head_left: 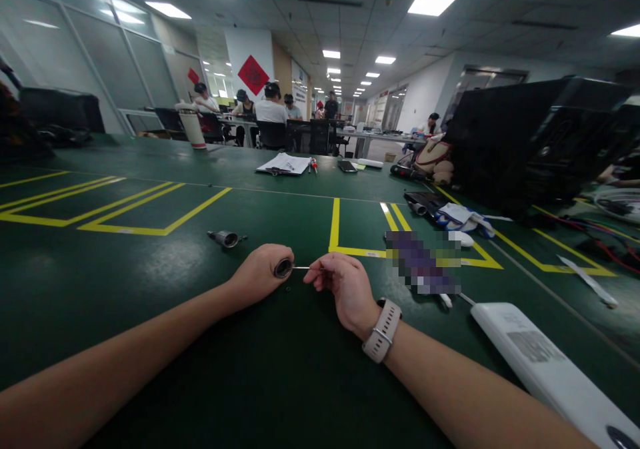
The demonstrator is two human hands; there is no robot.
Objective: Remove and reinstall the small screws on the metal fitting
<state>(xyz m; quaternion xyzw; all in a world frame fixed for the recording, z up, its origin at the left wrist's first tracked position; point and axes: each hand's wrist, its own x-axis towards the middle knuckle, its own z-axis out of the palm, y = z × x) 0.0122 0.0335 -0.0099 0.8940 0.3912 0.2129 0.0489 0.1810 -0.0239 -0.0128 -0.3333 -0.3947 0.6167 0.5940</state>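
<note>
Wrapped in my left hand is a dark round metal part, its open end facing me. My right hand pinches a thin metal rod whose left end meets the side of that part. A second metal part, cylindrical with small projections, lies on the green table beyond my left hand. Just below the gap between my hands, a tiny ring rests on the tabletop. A pale watch strap circles my right wrist.
At right are a white power strip, a blurred-out device, gloves and a big black case. Farther back stand a cup and a clipboard with papers. Several people sit at distant desks.
</note>
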